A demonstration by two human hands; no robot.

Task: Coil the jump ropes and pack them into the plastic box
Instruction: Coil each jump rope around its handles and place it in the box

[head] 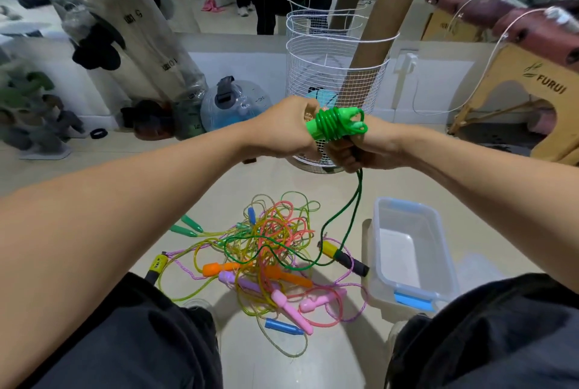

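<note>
Your left hand [283,128] grips the green handles [322,128], your right hand [369,150] curls round the green rope [355,197], its fingertips hidden, remaining ropes [266,250] tangled on floor beside plastic box [438,250], stool [507,97] reads FURUI, bottle labels illegible.

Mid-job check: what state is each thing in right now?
Green rope: partly coiled round its handles, tail hanging to the floor.
Left hand: grips the green handles.
Right hand: grips the rope.
Box: open, empty.
Rope pile: tangled, uncoiled.
</note>
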